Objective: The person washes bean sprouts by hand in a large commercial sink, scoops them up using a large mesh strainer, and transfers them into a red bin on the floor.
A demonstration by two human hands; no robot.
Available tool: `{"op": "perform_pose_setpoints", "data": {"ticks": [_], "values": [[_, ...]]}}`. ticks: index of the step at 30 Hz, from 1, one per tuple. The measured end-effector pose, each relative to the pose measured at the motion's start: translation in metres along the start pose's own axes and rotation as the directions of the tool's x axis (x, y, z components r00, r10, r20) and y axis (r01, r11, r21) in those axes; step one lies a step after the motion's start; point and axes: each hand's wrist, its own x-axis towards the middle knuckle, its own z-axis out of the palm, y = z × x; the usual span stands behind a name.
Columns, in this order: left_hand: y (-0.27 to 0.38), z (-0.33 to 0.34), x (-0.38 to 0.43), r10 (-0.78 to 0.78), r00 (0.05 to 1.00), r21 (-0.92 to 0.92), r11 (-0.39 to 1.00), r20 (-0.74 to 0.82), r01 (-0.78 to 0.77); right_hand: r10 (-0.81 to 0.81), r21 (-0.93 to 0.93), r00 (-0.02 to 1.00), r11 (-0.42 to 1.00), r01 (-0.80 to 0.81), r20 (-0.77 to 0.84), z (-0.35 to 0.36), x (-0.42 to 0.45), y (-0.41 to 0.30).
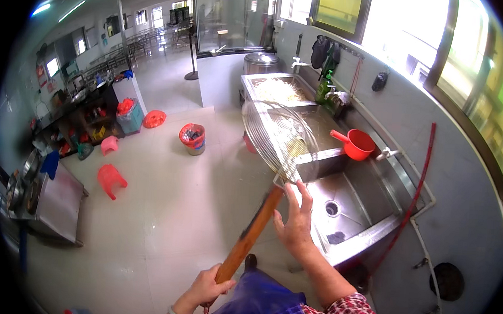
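Note:
My left hand (pixel 208 286) grips the lower end of a long wooden handle (pixel 251 230). That handle belongs to a large round wire skimmer (pixel 263 138), tilted above the front edge of a stainless steel sink. My right hand (pixel 296 231) is raised with its fingers apart, close to where the wire head meets the handle. Whether its fingertips touch the wire rim I cannot tell. Behind the skimmer, the middle basin (pixel 322 127) seems to hold water. Pale thin strands, perhaps bean sprouts (pixel 277 90), fill the far basin. In the near basin (pixel 340 192) the drain shows.
A red plastic dipper (pixel 359 145) rests at the divider beside the taps. Green bottles (pixel 324 88) stand by the wall, and a lidded metal pot (pixel 261 63) beyond. On the floor are a red bucket (pixel 192 138) and red stools (pixel 111 181). A steel cabinet (pixel 61 201) is left.

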Motion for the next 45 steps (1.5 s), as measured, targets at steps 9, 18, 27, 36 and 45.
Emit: {"op": "perform_pose_setpoints", "data": {"ticks": [9,18,27,36,45], "values": [[0.047,-0.04,0.214,0.263,0.905,0.382,0.916,-0.335,-0.125,0.485,0.524,0.801,0.607,-0.597,0.35,0.205,0.107,0.033],[0.046,-0.116,0.378,0.53,0.838,0.32,0.778,0.128,-0.541,0.759,0.614,0.447,0.079,-0.785,0.474,0.284,0.193,0.163],[-0.038,-0.356,0.523,0.0,1.0,0.143,0.99,0.008,-0.001,0.897,0.321,0.417,0.355,-0.878,0.148,0.28,0.253,0.287],[0.019,-0.434,0.685,-0.062,0.971,0.329,0.944,0.233,-0.019,0.929,-0.091,0.315,0.302,-0.949,-0.194,0.303,0.249,0.365],[0.069,-0.414,0.808,0.025,0.939,0.567,0.792,0.343,-0.228,0.974,-0.121,-0.132,-0.156,-0.98,-0.186,0.322,0.233,0.485]]}}
